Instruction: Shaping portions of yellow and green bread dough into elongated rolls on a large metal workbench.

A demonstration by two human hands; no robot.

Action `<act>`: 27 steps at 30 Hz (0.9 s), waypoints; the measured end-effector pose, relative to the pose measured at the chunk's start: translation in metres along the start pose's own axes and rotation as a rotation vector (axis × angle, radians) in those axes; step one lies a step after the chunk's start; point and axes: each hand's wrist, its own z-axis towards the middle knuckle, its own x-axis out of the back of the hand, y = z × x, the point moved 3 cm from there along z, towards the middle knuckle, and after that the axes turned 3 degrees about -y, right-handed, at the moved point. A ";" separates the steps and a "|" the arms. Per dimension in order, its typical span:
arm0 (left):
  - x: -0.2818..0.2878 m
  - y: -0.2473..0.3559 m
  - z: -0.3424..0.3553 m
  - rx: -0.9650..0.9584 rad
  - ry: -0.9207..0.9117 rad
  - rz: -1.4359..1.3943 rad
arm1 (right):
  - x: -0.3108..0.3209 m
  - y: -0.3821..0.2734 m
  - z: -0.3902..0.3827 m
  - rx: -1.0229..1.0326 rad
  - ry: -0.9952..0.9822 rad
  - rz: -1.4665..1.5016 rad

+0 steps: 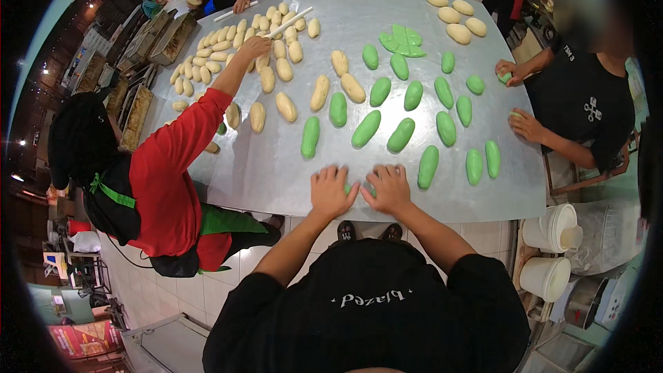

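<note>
At the near edge of the metal table, my left hand (331, 191) curves palm down over green dough (348, 188), and only a sliver of it shows by the thumb. Close beside it, my right hand (388, 189) is cupped the same way, with a little green at its thumb. Whether both cover one piece or two is hidden. The fingers of both are slightly blurred. Nearest my left hand lies a green dough log (310, 137). Another green dough log (428, 166) rests just right of my right hand, with several more beyond.
Several pale dough pieces (284, 69) crowd the table's (276, 179) left side. A person in red sleeves (181, 131) reaches over them near a white rolling pin (290, 23). At the right, another person's hand (527, 126) rests by the edge. White buckets (552, 228) stand at right.
</note>
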 end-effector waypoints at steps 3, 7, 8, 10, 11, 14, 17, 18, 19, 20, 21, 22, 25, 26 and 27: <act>-0.002 -0.003 0.044 -0.062 0.189 0.087 | -0.004 0.006 0.047 -0.088 0.089 0.009; 0.003 -0.006 0.051 -0.039 0.292 0.133 | -0.005 0.009 0.052 -0.099 0.223 0.094; -0.006 -0.007 0.040 -0.062 0.196 0.071 | -0.003 0.004 0.039 -0.063 0.199 0.044; -0.011 -0.003 0.009 -0.109 0.090 -0.010 | 0.003 -0.005 0.006 -0.015 0.125 0.005; -0.005 0.000 -0.007 -0.094 0.092 -0.011 | 0.006 -0.009 -0.011 -0.003 0.082 0.016; 0.009 0.011 -0.048 -0.091 0.059 -0.094 | 0.016 -0.025 -0.059 0.016 0.050 -0.022; 0.007 0.011 -0.055 -0.115 0.060 -0.055 | 0.018 -0.032 -0.065 0.026 0.038 -0.025; -0.002 0.008 -0.041 -0.102 0.072 -0.057 | 0.015 -0.031 -0.057 0.037 0.032 -0.021; -0.009 0.005 -0.024 -0.097 0.080 -0.059 | 0.010 -0.024 -0.040 -0.024 0.045 -0.049; -0.016 0.003 -0.002 -0.090 0.069 -0.008 | 0.004 -0.017 -0.021 -0.083 0.058 -0.075; -0.017 0.000 0.021 -0.082 0.061 0.041 | 0.000 -0.012 0.000 -0.119 0.089 -0.089; -0.015 -0.005 0.039 -0.074 0.061 0.041 | -0.003 -0.006 0.019 -0.158 0.121 -0.103; -0.012 -0.013 0.057 -0.067 0.033 0.056 | -0.009 0.006 0.044 -0.230 0.139 0.001; -0.012 -0.012 0.052 -0.075 0.057 0.070 | -0.009 0.007 0.041 -0.236 0.082 0.014; -0.013 -0.012 0.043 -0.076 0.078 0.084 | -0.010 0.004 0.033 -0.232 0.071 0.020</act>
